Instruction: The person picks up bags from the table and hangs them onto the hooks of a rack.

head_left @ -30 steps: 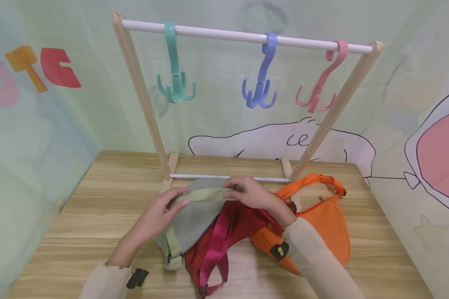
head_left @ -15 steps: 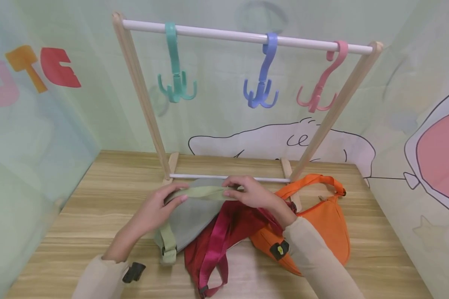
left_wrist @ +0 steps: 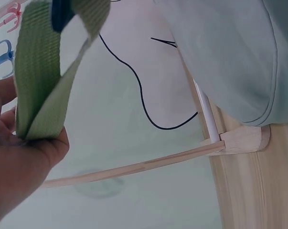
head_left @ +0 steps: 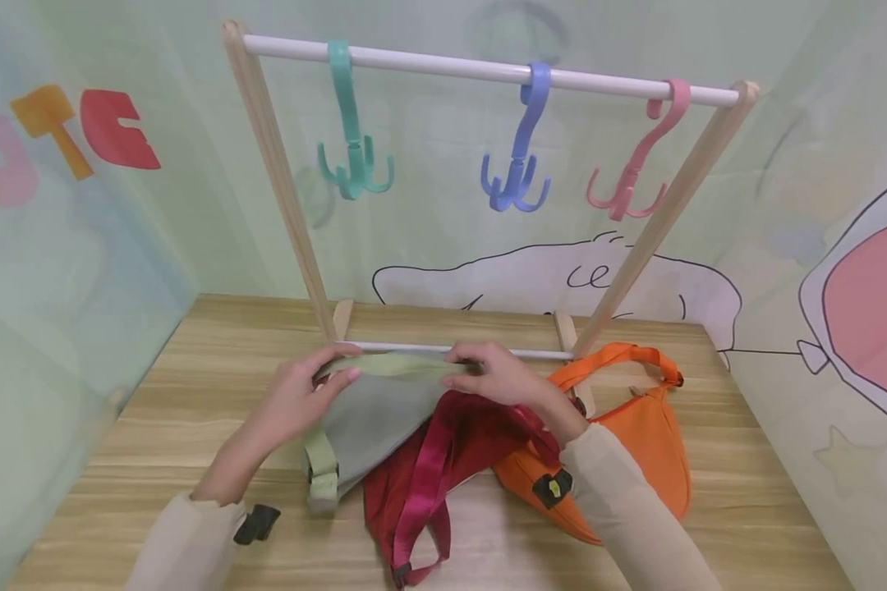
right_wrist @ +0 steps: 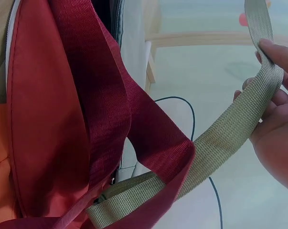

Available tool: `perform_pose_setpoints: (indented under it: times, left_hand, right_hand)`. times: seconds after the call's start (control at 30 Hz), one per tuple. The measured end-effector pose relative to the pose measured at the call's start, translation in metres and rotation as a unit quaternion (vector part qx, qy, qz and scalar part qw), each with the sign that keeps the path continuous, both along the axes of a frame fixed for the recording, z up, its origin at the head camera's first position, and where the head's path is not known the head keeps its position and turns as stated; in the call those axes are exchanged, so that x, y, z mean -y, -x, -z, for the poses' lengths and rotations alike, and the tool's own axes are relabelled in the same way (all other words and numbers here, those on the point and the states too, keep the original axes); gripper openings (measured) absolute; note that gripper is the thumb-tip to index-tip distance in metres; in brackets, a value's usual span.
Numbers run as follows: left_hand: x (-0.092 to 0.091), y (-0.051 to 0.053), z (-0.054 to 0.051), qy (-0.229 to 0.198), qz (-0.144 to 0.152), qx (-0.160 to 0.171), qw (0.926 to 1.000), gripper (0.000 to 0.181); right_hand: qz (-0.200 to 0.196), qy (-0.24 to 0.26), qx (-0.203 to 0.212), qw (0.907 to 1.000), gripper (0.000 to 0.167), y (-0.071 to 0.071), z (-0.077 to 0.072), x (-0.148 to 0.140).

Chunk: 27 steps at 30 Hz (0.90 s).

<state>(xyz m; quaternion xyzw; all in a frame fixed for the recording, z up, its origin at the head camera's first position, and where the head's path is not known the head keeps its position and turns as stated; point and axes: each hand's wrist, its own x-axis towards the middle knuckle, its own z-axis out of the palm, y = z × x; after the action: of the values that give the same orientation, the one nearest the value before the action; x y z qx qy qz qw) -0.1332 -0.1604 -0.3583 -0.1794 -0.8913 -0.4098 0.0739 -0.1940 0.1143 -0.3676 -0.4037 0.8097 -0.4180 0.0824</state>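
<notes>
The pale green webbing strap (head_left: 399, 364) of the grey-green bag (head_left: 384, 423) is held stretched between two hands, near the lower rod (head_left: 535, 355) of the wooden rack. By the left hand (head_left: 288, 398), one end of the stretch is pinched, with the grip drawn in so that the webbing is folded between thumb and fingers, as is seen in the left wrist view. By the right hand (head_left: 498, 380), the other end is pinched likewise, no wider than the band itself.

The body of the bag is seen below the strap, in front of the rack, and is partly overlapped by the crimson bag (head_left: 480, 427); whether its weight is fully borne by the desk (head_left: 192, 410) cannot be told. The orange bag (head_left: 650, 451) is lain against by the crimson one on the right.

The step in hand is judged to be the taking up of the grey-green bag by its strap, with the loop spread for use. For the next move, an even upward lift seems to be called for, with the loop kept apart. The crimson strap (head_left: 429, 468) should be watched: in the right wrist view the green webbing is crossed by it, and a snag could be caused. Were a hook to be used, the teal hook (head_left: 353, 168) would be the most directly reached, hung as it is from the upper rod (head_left: 443, 64) above the left side.
</notes>
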Motion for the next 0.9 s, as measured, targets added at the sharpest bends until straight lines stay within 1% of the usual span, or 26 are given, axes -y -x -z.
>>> perform_pose_setpoints:
  times: [0.17, 0.27, 0.37, 0.43, 0.53, 0.6, 0.67, 0.73, 0.9]
  left_hand:
    - [0.001, 0.002, -0.008, -0.002, -0.019, 0.006, 0.9998, 0.030]
    - [0.001, 0.005, -0.014, 0.001, -0.028, 0.001, 0.9996, 0.031]
    - [0.002, 0.008, -0.020, 0.001, -0.031, -0.005, 0.9995, 0.032]
    - [0.003, 0.009, -0.024, -0.005, -0.031, -0.002, 0.9995, 0.034]
    - [0.004, 0.011, -0.031, -0.008, -0.030, 0.000, 0.9995, 0.034]
    - [0.005, 0.012, -0.035, -0.006, -0.033, -0.008, 0.9994, 0.034]
    - [0.006, 0.014, -0.039, -0.001, -0.037, -0.018, 0.9992, 0.033]
    - [0.007, 0.015, -0.042, 0.003, -0.039, -0.028, 0.9988, 0.033]
    - [0.010, 0.019, -0.050, 0.012, -0.046, -0.044, 0.9979, 0.032]
  right_hand:
    - [0.019, 0.015, 0.003, 0.9997, 0.008, 0.001, -0.003, 0.001]
    - [0.022, 0.022, 0.002, 0.9995, 0.007, 0.002, -0.004, 0.001]
    - [0.028, 0.017, 0.005, 0.9994, 0.007, 0.003, -0.006, 0.002]
    - [0.037, 0.011, 0.011, 0.9992, 0.010, 0.003, -0.009, 0.003]
    - [0.048, 0.013, 0.018, 0.9986, 0.019, 0.003, -0.015, 0.004]
    - [0.052, 0.022, 0.018, 0.9983, 0.025, 0.003, -0.019, 0.006]
    - [0.050, 0.034, 0.007, 0.9981, 0.028, 0.004, -0.024, 0.007]
    - [0.049, 0.044, -0.003, 0.9979, 0.029, 0.005, -0.028, 0.008]
    - [0.047, 0.056, -0.007, 0.9973, 0.032, 0.008, -0.039, 0.011]
